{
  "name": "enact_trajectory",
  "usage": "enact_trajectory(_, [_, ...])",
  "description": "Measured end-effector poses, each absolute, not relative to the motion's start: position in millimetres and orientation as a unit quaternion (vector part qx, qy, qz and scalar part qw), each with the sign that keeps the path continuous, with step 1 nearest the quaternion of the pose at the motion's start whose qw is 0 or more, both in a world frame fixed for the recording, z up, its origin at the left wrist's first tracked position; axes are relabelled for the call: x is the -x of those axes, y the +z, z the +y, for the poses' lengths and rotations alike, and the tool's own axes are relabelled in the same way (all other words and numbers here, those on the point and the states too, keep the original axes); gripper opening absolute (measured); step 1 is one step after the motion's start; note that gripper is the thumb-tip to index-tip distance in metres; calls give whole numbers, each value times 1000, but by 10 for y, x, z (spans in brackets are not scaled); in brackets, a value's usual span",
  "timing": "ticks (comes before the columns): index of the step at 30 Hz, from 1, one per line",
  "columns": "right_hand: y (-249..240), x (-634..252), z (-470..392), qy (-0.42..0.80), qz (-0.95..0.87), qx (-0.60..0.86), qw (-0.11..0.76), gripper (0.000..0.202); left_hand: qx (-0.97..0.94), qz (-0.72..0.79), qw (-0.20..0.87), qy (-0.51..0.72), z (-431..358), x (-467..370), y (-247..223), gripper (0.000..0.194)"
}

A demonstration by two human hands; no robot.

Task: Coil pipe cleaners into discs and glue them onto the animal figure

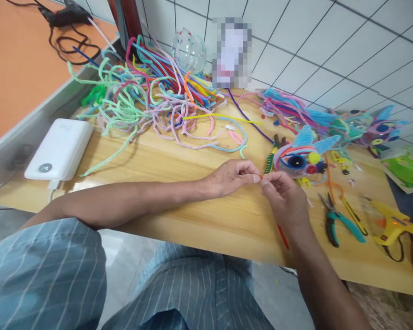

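Note:
Fingertips of my left hand point(231, 179) and my right hand point(286, 196) meet over the wooden table, both closed in a pinch. Between them runs a thin red pipe cleaner point(282, 237); its lower end sticks out below my right hand, and the middle is hidden by the palm. Just beyond my right hand sits a craft figure point(298, 160) with a large dark eye, a yellow pom-pom and light blue ear-like pieces. Beside it lies a tool with a green and yellow handle point(270, 160), partly behind my fingers.
Teal-handled pliers point(340, 223), a yellow utility knife point(354, 216) and a yellow glue gun point(395, 224) lie to the right. Tangled pipe cleaners point(124, 107) cover the back left. A white power bank point(60, 149) rests at left; an upright phone point(231, 52) leans against the tiled wall.

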State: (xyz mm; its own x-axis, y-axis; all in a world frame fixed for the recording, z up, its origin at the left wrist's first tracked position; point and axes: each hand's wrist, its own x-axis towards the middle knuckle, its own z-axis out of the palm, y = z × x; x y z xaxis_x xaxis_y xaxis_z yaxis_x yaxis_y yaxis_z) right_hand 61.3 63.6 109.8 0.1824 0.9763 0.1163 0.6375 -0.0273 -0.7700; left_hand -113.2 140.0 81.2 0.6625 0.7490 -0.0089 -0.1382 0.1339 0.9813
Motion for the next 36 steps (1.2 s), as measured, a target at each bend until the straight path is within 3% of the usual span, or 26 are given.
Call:
enact_trajectory(4, [1105, -617, 592, 132, -653, 672, 322, 11, -612, 262, 686, 294, 1416, 1134, 802, 15])
enact_trajectory(8, [1009, -518, 557, 95, -638, 675, 359, 13, -615, 287, 652, 337, 1349, 1152, 788, 17])
enact_trajectory(18, [772, -399, 559, 262, -511, 662, 481, 21, -560, 280, 669, 401, 1276, 1129, 709, 25])
enact_trajectory(23, [858, -515, 579, 248, -547, 673, 431, 16, -607, 265, 661, 352, 1331, 1151, 741, 26])
enact_trajectory(30, [1015, -602, 571, 85, -669, 659, 334, 6, -672, 274, 605, 328, 1374, 1168, 818, 12])
enact_trajectory(36, [933, -548, 555, 93, -645, 655, 381, 7, -627, 271, 638, 356, 1309, 1168, 788, 20])
